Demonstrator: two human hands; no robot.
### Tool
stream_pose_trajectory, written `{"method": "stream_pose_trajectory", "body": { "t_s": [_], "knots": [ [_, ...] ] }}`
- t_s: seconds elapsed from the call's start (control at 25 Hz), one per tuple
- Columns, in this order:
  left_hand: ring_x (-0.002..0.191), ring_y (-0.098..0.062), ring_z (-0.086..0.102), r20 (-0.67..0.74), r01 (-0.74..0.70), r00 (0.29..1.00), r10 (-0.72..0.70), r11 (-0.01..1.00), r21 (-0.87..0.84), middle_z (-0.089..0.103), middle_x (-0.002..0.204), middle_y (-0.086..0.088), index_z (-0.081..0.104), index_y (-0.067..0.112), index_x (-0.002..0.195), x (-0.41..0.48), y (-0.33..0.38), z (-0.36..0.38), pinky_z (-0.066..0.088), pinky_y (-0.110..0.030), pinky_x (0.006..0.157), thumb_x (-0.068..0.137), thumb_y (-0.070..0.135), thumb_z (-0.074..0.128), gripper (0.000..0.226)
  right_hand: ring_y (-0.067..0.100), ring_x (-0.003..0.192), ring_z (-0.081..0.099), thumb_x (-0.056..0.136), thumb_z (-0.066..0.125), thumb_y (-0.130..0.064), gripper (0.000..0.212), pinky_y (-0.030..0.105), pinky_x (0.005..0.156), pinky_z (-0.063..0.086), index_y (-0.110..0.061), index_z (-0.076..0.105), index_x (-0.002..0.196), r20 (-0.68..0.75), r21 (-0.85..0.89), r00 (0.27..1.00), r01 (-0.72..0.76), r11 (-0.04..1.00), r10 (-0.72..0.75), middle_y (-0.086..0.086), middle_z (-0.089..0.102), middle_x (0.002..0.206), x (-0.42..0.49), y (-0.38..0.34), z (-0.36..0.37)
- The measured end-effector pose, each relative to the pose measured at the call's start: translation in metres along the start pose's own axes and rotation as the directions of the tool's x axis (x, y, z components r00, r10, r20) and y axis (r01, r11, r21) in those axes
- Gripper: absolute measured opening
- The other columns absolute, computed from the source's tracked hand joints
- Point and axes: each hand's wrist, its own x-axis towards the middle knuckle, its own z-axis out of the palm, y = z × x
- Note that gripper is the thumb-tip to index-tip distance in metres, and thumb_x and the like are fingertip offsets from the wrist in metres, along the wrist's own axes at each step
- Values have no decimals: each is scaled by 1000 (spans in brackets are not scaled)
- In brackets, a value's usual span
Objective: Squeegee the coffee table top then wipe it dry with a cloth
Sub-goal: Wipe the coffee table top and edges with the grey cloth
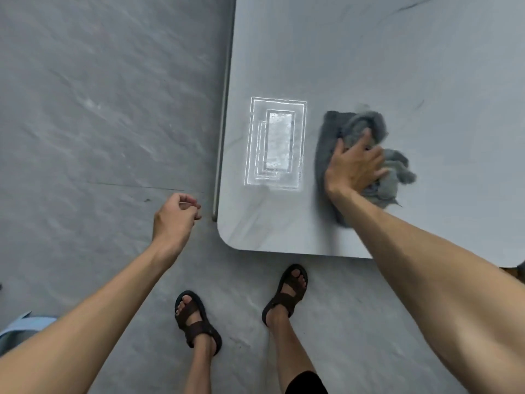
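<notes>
The pale grey coffee table top (383, 58) fills the upper right, with its rounded near-left corner by my feet. A crumpled grey cloth (395, 163) lies on it near the front edge. My right hand (355, 169) presses flat on the cloth with fingers spread over it. My left hand (176, 217) hangs in the air over the floor, just left of the table's corner, its fingers loosely curled around nothing. No squeegee is in view.
A bright rectangular reflection of a ceiling light (277, 143) shines on the table left of the cloth. Grey stone floor (99, 109) lies left of and in front of the table. My sandalled feet (241, 305) stand at the front edge.
</notes>
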Motion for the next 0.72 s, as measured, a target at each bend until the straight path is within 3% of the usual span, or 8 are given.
{"method": "stream_pose_trajectory", "body": {
  "t_s": [0.08,0.2,0.28,0.32,0.44,0.52,0.64,0.72],
  "knots": [
    [91,-20,69,40,49,998,-48,998,-31,69,105,-7,58,18,97,-4,-15,-9,55,-42,90,90,11,53,12,37,113,49,89,46,-51,57,54,97,30,-22,42,139,59,5,947,315,949,-315,22,55,119,-60,-35,6],
    [96,-26,69,82,140,988,-133,987,-78,67,107,-12,57,14,106,-11,-28,-19,53,-42,91,91,13,58,15,30,99,51,90,46,-52,51,47,87,37,-26,44,133,163,88,668,723,685,-726,16,56,107,-143,-49,7],
    [97,-28,67,172,206,967,-187,973,-100,66,108,-14,58,7,112,-18,-36,-27,51,-38,89,90,9,58,22,30,94,51,92,43,-54,53,44,81,36,-25,44,136,220,27,556,818,574,-802,15,57,103,-179,-41,6],
    [96,-26,66,244,234,947,-208,969,-83,66,107,-14,60,4,116,-24,-41,-30,50,-35,87,90,7,58,27,31,94,51,93,43,-55,54,45,81,37,-25,43,137,257,9,572,805,594,-779,14,58,103,-194,-38,5],
    [104,-19,62,456,237,867,-204,971,-16,66,117,-10,58,5,127,-46,-59,-44,45,-29,91,85,8,67,43,33,106,52,92,46,-51,53,50,91,38,-25,39,138,426,142,728,533,834,-537,14,59,114,-242,-48,-4],
    [108,-18,62,465,196,876,-129,976,-98,65,123,-9,53,5,131,-55,-71,-55,46,-26,91,80,6,73,54,32,113,55,93,50,-44,46,53,99,39,-25,41,134,608,373,700,164,913,-374,12,61,121,-270,-61,-12],
    [89,-7,68,352,165,934,-61,948,-273,70,104,-2,56,8,122,-56,-91,-94,53,-14,75,74,5,79,53,27,107,65,98,52,-22,32,44,94,52,-14,52,129,791,590,541,-549,592,-287,12,66,122,-303,-80,-33],
    [83,-4,68,361,64,932,31,967,-247,72,95,6,64,17,107,-59,-106,-136,52,-12,71,72,18,83,40,24,98,70,98,52,-18,29,34,77,58,-12,59,126,834,552,483,-723,415,-266,12,70,116,-325,-96,-50]
  ]
}}
